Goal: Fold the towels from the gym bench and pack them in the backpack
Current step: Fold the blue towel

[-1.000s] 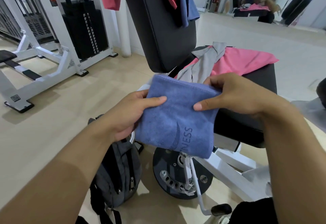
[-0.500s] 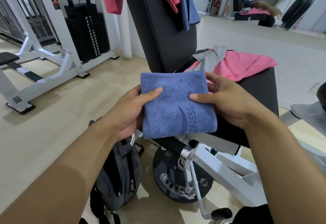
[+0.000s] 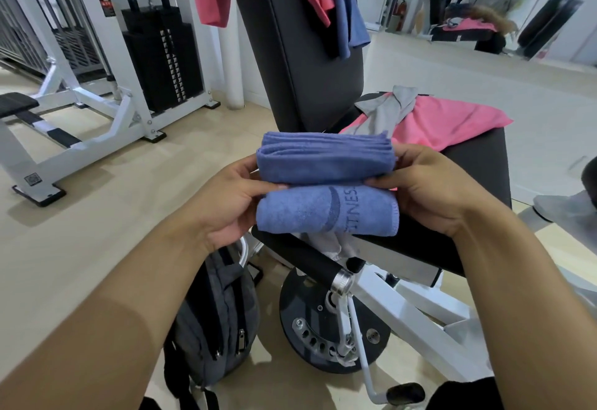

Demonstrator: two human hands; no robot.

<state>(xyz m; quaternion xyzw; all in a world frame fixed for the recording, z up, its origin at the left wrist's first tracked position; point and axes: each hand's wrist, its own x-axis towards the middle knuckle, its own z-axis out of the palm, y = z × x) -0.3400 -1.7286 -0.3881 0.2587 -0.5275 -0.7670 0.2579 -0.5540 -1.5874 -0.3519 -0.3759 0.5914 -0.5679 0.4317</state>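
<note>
Directly ahead, the black padded gym bench (image 3: 478,190) is seen with its seat edge running from lower left to right, its upright backrest behind, and bare pale wooden floor (image 3: 97,216) left open to the left of it. A pink towel (image 3: 452,122) and a grey cloth (image 3: 387,109) are spread on the seat; more pink and blue cloths are draped over the backrest. On the floor just left of the bench's round black base, a dark grey zipped backpack (image 3: 213,322) is stood upright, below the left forearm.

Both forearms are reached forward, palms turned inward. The folded blue microfibre towel (image 3: 326,183) is held in the air above the seat's front edge, bent over into two thick layers. It is pinched at its left side by the left hand (image 3: 226,203), thumb pressed into the crease, and at its right side by the right hand (image 3: 429,186), fingertips curled onto the fold line.
</note>
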